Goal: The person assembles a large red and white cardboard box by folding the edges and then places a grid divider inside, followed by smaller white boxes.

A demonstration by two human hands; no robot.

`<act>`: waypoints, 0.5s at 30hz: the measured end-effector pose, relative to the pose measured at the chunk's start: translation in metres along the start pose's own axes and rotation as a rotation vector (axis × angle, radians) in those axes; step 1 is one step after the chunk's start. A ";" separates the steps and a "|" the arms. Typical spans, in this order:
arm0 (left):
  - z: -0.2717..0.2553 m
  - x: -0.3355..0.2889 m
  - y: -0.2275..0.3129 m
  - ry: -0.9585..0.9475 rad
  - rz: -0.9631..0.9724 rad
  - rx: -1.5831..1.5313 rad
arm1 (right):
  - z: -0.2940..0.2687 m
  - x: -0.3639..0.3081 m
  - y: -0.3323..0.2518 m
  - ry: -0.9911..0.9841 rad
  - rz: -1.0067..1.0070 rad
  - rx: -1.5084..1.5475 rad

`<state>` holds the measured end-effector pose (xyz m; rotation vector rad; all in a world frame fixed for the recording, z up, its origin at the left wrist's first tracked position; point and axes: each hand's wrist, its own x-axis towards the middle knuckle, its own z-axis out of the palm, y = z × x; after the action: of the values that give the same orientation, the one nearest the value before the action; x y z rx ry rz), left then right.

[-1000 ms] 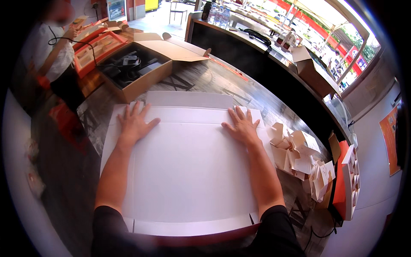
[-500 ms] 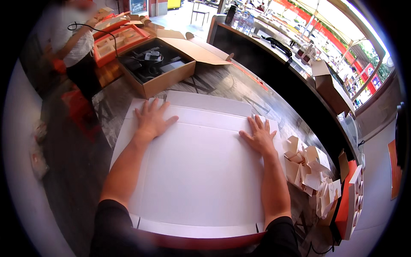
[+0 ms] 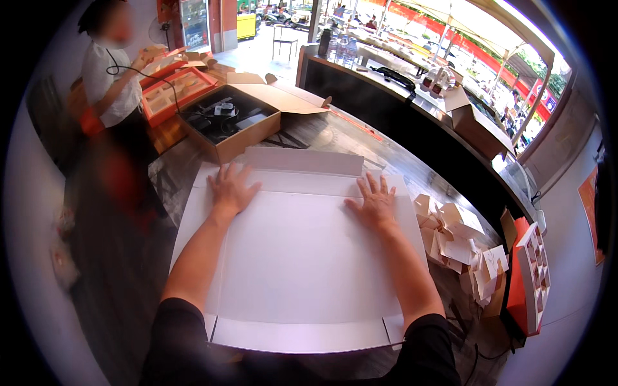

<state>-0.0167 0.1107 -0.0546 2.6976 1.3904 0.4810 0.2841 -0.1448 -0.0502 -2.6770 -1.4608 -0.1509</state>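
A large white cardboard sheet (image 3: 302, 257), creased and slit like an unfolded box, lies flat on the table in front of me. My left hand (image 3: 233, 188) rests on its far left part near a fold line, fingers spread. On the far right part lies my right hand (image 3: 374, 201), also with fingers apart and palm down. Neither hand grips anything. Beyond the hands a long far flap (image 3: 302, 161) of the sheet tilts up slightly from its crease. Dark slits show at the sheet's near corners.
Behind the sheet stands an open brown carton (image 3: 248, 138) holding black devices and cables. Several small folded white boxes (image 3: 457, 235) sit at the right, beside a red box with a white divider (image 3: 534, 276). A person (image 3: 116, 77) stands far left by orange trays (image 3: 177, 96). A dark counter (image 3: 386, 116) runs behind.
The view has tilted up and shifted slightly, showing more of the far side. Both hands stay spread on the sheet. The red strip at the sheet's near edge is no longer visible.
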 end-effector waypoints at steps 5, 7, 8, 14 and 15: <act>0.011 -0.006 -0.017 0.155 0.096 0.007 | -0.012 -0.054 -0.019 -0.116 -0.150 0.058; 0.016 -0.005 -0.026 0.254 0.251 -0.065 | -0.019 -0.080 -0.018 -0.165 -0.217 0.078; 0.019 -0.007 -0.027 0.300 0.325 -0.100 | -0.024 -0.087 -0.017 -0.157 -0.233 0.052; -0.029 -0.086 0.007 0.100 0.606 -0.294 | -0.050 -0.164 -0.019 -0.212 -0.369 0.059; -0.036 -0.106 0.009 0.018 0.647 -0.277 | -0.058 -0.182 -0.020 -0.260 -0.391 0.094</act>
<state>-0.0782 0.0171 -0.0448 2.8442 0.3717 0.6712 0.1667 -0.2922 -0.0157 -2.3769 -2.0000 0.2448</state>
